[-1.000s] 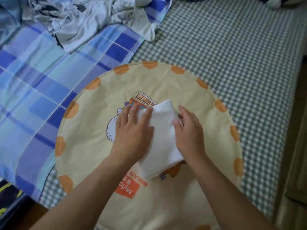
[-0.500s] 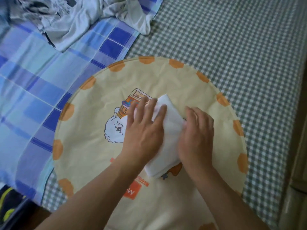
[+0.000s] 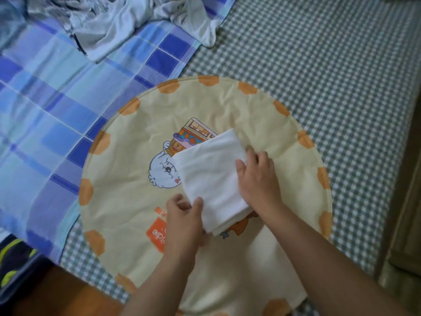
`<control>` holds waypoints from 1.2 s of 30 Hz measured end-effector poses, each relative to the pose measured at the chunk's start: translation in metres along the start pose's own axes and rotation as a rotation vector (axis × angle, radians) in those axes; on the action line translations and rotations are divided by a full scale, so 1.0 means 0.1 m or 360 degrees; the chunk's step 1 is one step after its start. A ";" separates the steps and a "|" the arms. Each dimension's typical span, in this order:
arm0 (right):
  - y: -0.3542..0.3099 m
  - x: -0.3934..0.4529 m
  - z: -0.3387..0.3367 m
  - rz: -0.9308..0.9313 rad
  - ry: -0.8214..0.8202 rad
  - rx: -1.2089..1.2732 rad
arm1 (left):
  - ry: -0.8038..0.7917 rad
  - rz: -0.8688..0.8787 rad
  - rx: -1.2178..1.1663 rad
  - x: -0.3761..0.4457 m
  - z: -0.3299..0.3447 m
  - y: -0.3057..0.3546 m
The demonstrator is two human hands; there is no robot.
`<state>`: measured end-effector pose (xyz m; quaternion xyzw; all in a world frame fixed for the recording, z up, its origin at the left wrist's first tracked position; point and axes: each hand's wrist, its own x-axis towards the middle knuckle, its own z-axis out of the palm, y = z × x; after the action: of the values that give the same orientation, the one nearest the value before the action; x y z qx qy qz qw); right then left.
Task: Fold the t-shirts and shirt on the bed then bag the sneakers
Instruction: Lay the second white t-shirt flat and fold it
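Both my hands grip the folded shirt [image 3: 211, 176]: left [image 3: 184, 221] pinches its near corner, right [image 3: 257, 181] clasps its right edge.

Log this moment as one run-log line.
stage: folding | left hand: grips folded white t-shirt | right hand: grips it | unfolded clothes: waiting

A folded white t-shirt [image 3: 211, 176] lies on a round cream mat [image 3: 262, 115] with orange patches along its rim and a cartoon print at its centre. The left hand [image 3: 184, 221] pinches the near left corner of the t-shirt, thumb on top. The right hand [image 3: 257, 181] grips the right edge, fingers curled under the fabric. The mat rests on a green checked sheet [image 3: 330, 65]. A blue plaid blanket [image 3: 45, 110] lies to the left, with crumpled grey clothing [image 3: 127, 21] on it.
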<state>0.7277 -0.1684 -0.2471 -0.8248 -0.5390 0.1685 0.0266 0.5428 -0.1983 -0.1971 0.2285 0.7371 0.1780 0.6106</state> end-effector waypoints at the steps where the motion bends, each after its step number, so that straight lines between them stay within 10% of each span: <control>1: -0.03 -0.09 -0.04 0.0162 -0.0111 0.0120 | -0.0124 -0.0089 -0.0028 -0.03 -0.03 0.05; 4: -0.24 -0.43 -0.09 0.0657 -0.0325 0.0752 | -0.0263 0.0036 0.0112 0.00 -0.32 0.23; 9: -0.88 -1.28 -0.11 0.0984 -0.0950 0.1867 | 0.0443 0.0567 0.0351 0.29 -1.44 0.41; 15: -1.29 -1.05 -0.27 -0.0299 0.0393 0.0531 | 0.0565 0.0764 0.1054 0.21 -1.36 -0.05; 17: -1.50 -0.79 -0.19 -0.0477 0.0211 0.0415 | 0.0800 0.0703 0.0714 0.15 -1.28 -0.12; 22: -1.59 -0.36 -0.11 0.0159 -0.0543 0.0613 | 0.0691 0.0339 -0.0080 0.27 -1.50 0.08; 36: -1.47 -0.61 0.17 -0.0056 -0.0040 0.0696 | 0.0873 0.0521 0.0156 0.35 -1.53 0.41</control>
<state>0.5710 -0.1644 -0.2153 -0.7878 -0.5042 0.2911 0.2010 0.3919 -0.1422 -0.1737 0.3168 0.8353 0.2931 0.3406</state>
